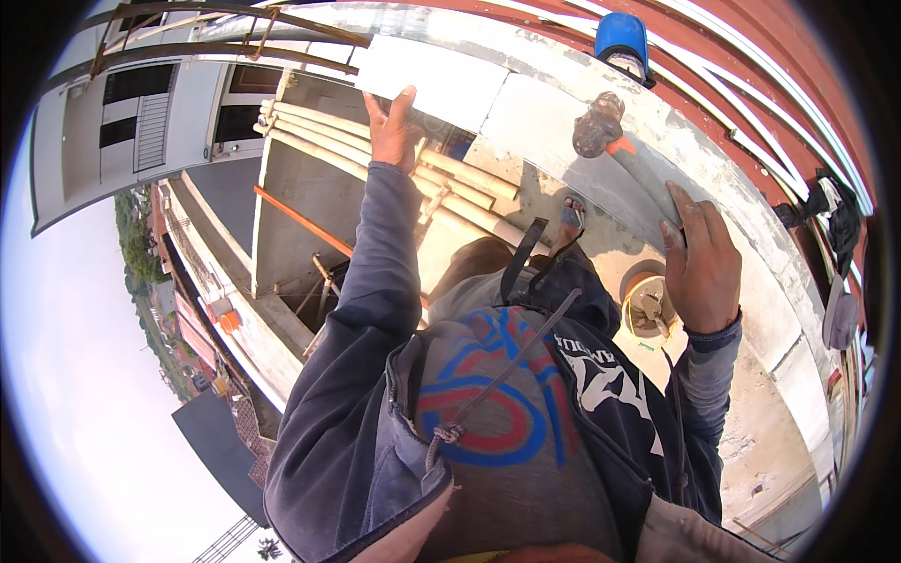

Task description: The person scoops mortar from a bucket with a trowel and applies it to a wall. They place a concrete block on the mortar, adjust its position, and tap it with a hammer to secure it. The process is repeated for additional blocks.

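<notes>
- Head view: my left hand [394, 131] is at the upper middle of the frame, thumb and a finger spread against the near edge of the white block [432, 75]; the rest is hidden, so I cannot tell whether I grip it.
- That block lies at top centre, end to end with the next block [535, 117], a thin joint between.
- My right hand [702, 258], right of centre, is closed on the handle end of the mallet [610, 139].
- Its lumpy, grey-smeared head is toward the upper right, over the pale wall, an orange piece beside it.
- Below my right hand's fingers, a bucket [648, 305] holds grey stuff.
- Long pale poles [460, 192] slant below my left hand, an orange rod [302, 221] left of them.
- My sandalled foot [571, 216] shows near centre.
- At upper right, a blue container [621, 36] sits beside the red roof [751, 56].
</notes>
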The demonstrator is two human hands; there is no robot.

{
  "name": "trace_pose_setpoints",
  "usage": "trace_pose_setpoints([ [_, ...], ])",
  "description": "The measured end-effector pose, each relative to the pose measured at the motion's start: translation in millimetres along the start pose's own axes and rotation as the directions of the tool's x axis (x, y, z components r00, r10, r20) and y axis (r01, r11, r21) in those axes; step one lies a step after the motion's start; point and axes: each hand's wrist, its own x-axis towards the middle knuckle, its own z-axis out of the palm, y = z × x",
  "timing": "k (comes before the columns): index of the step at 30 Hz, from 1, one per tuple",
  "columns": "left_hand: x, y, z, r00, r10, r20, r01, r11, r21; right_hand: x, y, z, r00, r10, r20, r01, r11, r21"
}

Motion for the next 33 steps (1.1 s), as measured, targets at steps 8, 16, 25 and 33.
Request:
trace_pose_setpoints([
  [8, 18, -20, -17, 0.992, 0.042, -0.115, -0.043, 0.999, -0.008, 59, -63, 2, 0.992, -0.118, -0.045, 0.125, 0.975, 0.185],
  [16, 18, -26, -12, 0.989, 0.064, -0.135, -0.067, 0.998, -0.014, 91, -78, 59, 0.985, -0.167, 0.048, 0.164, 0.985, 0.061],
  [25, 24, -32, -14, 0.99, 0.071, -0.122, -0.069, 0.997, 0.021, 95, -66, 54, 0.975, -0.213, 0.068, 0.211, 0.977, 0.029],
  [33, 9, -17, -3, 0.992, -0.013, -0.129, 0.003, 0.997, -0.077, 49, -32, 13, 0.978, -0.194, 0.077, 0.206, 0.96, -0.188],
])
